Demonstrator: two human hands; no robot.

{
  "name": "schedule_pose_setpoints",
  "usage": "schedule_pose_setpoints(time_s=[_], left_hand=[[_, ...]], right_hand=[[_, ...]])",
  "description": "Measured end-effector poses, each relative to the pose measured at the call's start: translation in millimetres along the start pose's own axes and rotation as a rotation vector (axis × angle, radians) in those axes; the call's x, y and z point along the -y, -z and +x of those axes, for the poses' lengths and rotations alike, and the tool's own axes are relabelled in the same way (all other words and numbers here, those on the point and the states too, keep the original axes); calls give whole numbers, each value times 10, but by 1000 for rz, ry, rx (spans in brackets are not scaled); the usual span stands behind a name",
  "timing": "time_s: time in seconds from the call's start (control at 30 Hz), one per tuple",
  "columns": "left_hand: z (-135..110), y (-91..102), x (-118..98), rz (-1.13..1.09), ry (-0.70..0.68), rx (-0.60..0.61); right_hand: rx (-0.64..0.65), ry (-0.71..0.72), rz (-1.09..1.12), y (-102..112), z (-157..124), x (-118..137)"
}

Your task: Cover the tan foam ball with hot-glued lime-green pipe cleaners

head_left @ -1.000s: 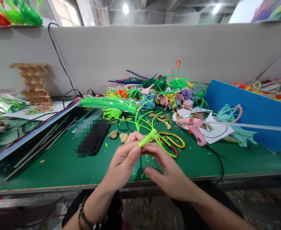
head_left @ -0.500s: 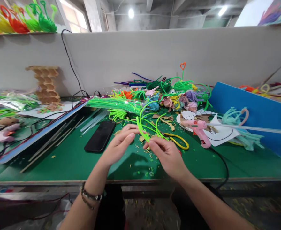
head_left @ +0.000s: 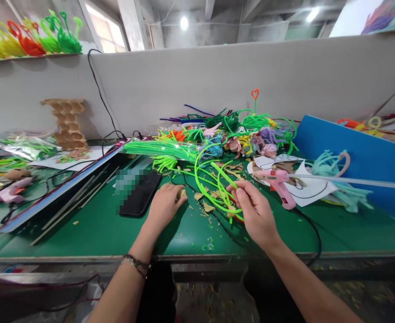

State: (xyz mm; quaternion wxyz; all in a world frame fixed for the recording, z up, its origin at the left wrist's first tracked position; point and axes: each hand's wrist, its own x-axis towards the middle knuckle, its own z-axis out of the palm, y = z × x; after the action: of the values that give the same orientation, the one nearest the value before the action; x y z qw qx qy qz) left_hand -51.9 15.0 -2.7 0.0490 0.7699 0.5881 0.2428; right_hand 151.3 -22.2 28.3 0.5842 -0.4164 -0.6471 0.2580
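Note:
My right hand [head_left: 258, 214] pinches bright green pipe cleaners [head_left: 200, 181] between thumb and fingers. Their long ends loop to the left over the table. Beside the black phone [head_left: 140, 194], my left hand [head_left: 164, 204] is low on the tabletop, fingers curled down and tips mostly hidden. A tan scrap [head_left: 182, 193] shows between its thumb and forefinger. More tan scraps [head_left: 208, 207] lie under the green loops. Something red [head_left: 238, 218] peeks out below the right hand, its shape mostly covered.
A pink glue gun [head_left: 278, 181] lies right of my right hand, on white paper [head_left: 305, 190] near a blue board [head_left: 348, 152]. Behind are bundled green pipe cleaners [head_left: 160, 148] and a colourful heap [head_left: 251, 134]. Thin sticks [head_left: 72, 202] lie at left.
My left hand has left the pipe cleaners and dropped down and left to the tabletop by the phone. My right hand has moved right with the pipe cleaners, now covering the yellow-handled tool.

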Motion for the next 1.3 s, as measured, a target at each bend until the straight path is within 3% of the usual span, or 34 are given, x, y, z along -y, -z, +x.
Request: schedule_pose_setpoints(time_s=[0.1,0.2,0.3,0.43,0.6,0.83,0.97,1.3], left_hand=[[14,9,-39,-19,-19,-57],[6,-16,-109,-206,-6,-101],[-20,-18,-208,-423,-28,-132],[-57,44,-327,-502,-136,-167],[-91,64,-383,-631,-106,-79],[-126,-21,-404,-899,-92,-39],[-135,-23,-414,-916,-174,-82],[-172,47,-452,-770,-334,-139]], right_hand=[[-27,4,-25,60,-36,16],[-17,44,-51,100,-72,26],[3,148,-105,107,-95,29],[21,275,-221,90,-99,43],[-7,204,-306,67,-99,87],[113,192,-265,41,-101,98],[252,275,-242,37,-77,100],[275,253,-255,15,-89,105]])
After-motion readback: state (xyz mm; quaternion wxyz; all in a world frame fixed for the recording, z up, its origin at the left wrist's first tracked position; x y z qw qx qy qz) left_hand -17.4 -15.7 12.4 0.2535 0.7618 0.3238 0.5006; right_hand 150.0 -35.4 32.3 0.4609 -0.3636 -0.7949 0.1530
